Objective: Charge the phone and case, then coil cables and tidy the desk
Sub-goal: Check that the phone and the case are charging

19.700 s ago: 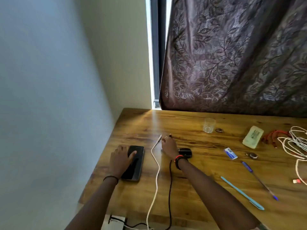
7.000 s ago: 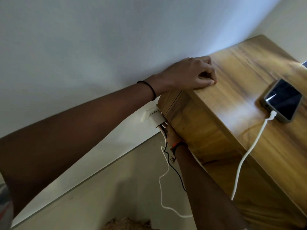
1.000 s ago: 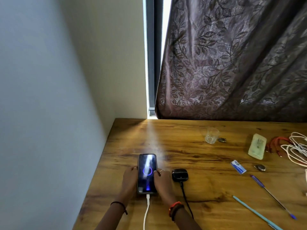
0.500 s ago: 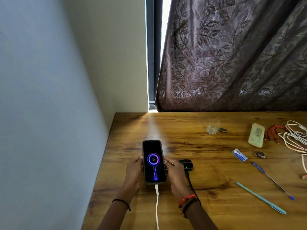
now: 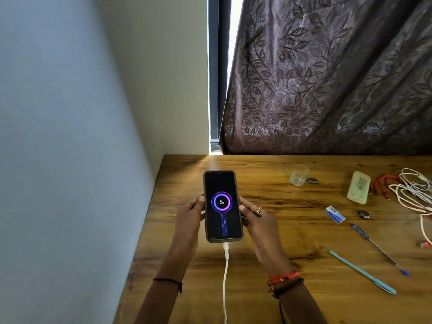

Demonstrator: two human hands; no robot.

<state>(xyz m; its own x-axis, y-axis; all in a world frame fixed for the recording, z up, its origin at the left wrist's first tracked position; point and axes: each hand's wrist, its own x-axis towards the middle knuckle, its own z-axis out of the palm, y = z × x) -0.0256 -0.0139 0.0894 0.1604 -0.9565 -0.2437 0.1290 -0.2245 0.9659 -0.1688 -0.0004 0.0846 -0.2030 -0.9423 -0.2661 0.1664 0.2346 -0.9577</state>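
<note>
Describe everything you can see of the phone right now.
The phone is a dark slab with a dark rim, screen facing up and lit with a purple-blue charging ring reading 5%. The left hand and right hand grip its long edges over the wooden desk; a white cable plugs into its near end.

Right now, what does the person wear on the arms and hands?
Both forearms are bare, with no sleeves in view. The left hand has a thin dark cord at its wrist. The right hand has a red thread and a dark braided band at its wrist, and a thin ring on one finger.
</note>
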